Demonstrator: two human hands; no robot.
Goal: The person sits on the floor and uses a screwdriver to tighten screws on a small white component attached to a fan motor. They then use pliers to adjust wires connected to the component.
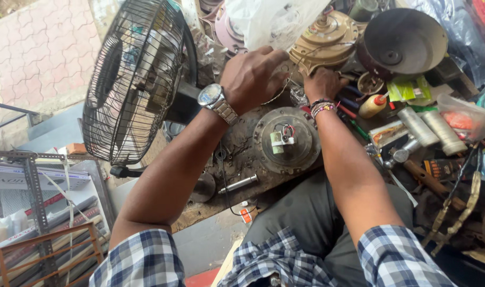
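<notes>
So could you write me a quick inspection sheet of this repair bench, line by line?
Surface: worn, grimy wooden bench.
Job's things: round grey metal motor housing, thin wire at the hands.
Clutter: small yellow squeeze bottle, steel shaft, dark metal bowl.
Grips: left hand closed around the wire; right hand pressed on parts, grip unclear.
Cables: red and white leads on the housing.
Surroundings: black wire-caged fan, slotted metal rack.
</notes>
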